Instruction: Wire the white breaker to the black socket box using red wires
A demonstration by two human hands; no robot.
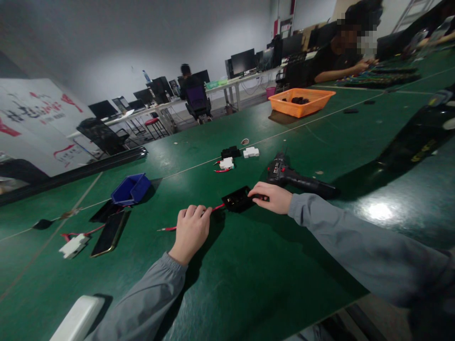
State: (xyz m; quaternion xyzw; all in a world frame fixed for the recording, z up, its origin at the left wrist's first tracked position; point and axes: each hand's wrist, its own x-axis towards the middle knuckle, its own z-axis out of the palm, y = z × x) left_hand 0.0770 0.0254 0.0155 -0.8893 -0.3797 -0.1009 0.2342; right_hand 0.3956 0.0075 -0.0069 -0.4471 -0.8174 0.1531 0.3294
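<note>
Near the middle of the green table lies a small open black box [236, 200] with metallic bits inside. A red wire [218, 207] runs from its left end beneath my left hand [192, 230], whose fingers are curled closed over it; the wire's bare tip sticks out on the far left side. My right hand [272, 197] is closed at the box's right end, gripping a dark part there; whether that part belongs to the box cannot be made out. Just beyond my right hand rests a black power drill [298, 179]. White modules [226, 163] with red wires sit behind the box.
To the left are a blue bin [131, 188], a phone [111, 233] and a white wired module [74, 246]. An orange basket [300, 105] holding dark parts stands farther back. A large black object [417, 137] is at right. A co-worker [337, 59] sits across the table.
</note>
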